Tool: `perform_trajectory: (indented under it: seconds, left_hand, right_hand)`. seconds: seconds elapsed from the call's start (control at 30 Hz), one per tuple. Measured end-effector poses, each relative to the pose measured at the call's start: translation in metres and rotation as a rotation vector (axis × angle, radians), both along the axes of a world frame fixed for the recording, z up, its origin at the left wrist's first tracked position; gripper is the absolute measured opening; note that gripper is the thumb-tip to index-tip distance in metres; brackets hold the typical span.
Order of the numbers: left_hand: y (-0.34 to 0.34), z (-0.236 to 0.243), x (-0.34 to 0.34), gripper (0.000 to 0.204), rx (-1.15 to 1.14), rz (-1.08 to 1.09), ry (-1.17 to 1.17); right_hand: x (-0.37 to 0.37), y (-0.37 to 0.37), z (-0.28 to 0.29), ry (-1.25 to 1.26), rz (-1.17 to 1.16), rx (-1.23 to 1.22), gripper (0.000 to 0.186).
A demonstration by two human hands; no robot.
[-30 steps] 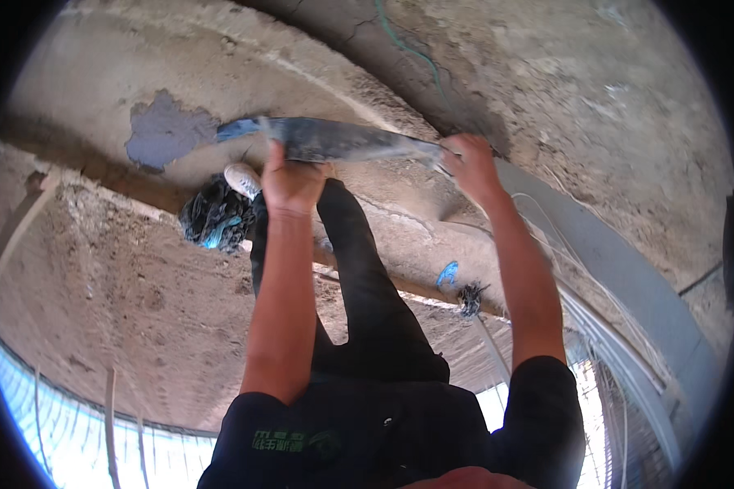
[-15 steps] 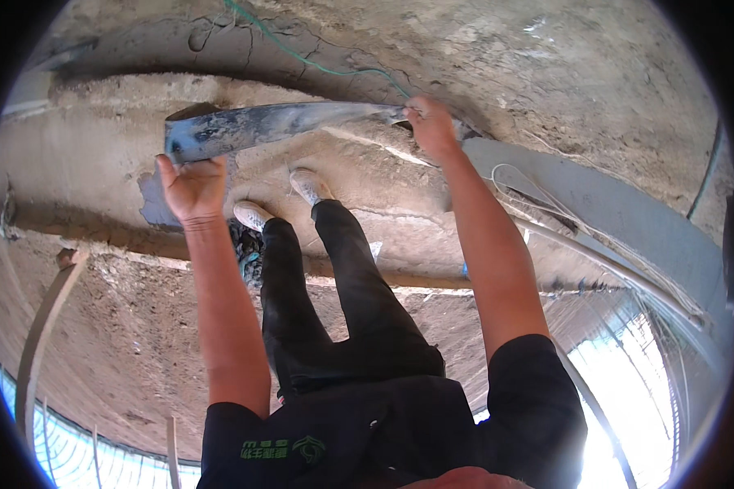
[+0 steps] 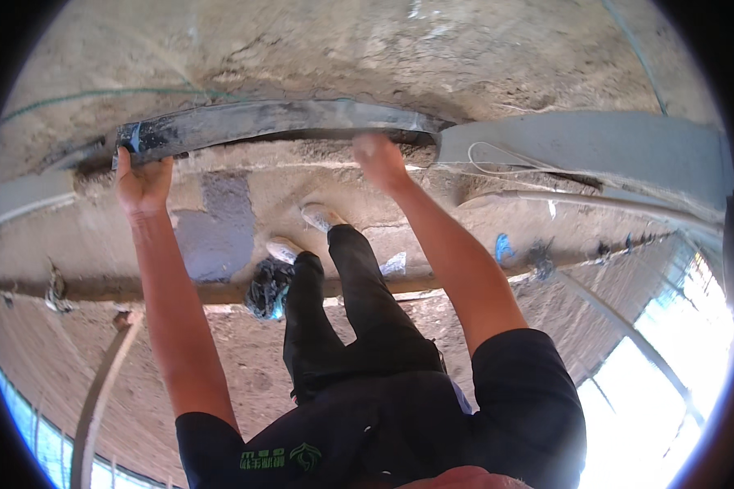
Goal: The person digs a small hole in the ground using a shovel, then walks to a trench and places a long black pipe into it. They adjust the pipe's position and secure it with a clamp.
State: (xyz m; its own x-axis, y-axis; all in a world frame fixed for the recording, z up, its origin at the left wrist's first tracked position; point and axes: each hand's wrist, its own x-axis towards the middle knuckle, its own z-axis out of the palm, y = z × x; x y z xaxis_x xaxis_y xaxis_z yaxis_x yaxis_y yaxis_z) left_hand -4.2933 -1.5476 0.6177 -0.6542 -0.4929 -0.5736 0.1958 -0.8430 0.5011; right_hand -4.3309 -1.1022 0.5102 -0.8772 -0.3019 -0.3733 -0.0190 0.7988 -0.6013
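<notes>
1. Since half a second ago, one long grey plank point(image 3: 277, 121), flat and mortar-crusted, sits higher against the rough concrete wall point(image 3: 465, 57).
2. Left hand point(image 3: 143, 181) clenches its blue-taped end.
3. Right hand point(image 3: 381, 160) presses beneath; grip unclear.

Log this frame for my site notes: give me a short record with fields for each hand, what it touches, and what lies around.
left hand: grips the left end of the long grey board
right hand: pressed flat under the board, near its right end
board: lies along the rough concrete wall, butting a pale grey panel
below: wooden pole, dark bundle, person's shoes
</notes>
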Motion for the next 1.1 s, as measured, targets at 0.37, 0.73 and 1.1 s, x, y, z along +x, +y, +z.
perform_trajectory:
  seconds: [0.37,0.73,1.1]
  left_hand:
    - [0.014,0.095,-0.103,0.037,-0.123,-0.15,-0.127]
    - [-0.011,0.15,-0.123,0.046,-0.229,-0.16,-0.16]
    - [-0.026,0.181,-0.113,0.043,-0.352,-0.119,-0.204]
  right_hand:
    - [0.219,0.236,0.088,-0.32,-0.681,0.075,0.036]
    - [0.273,0.277,0.056,-0.405,-1.006,-0.221,0.034]
    - [0.293,0.283,0.062,-0.453,-1.027,-0.23,0.031]
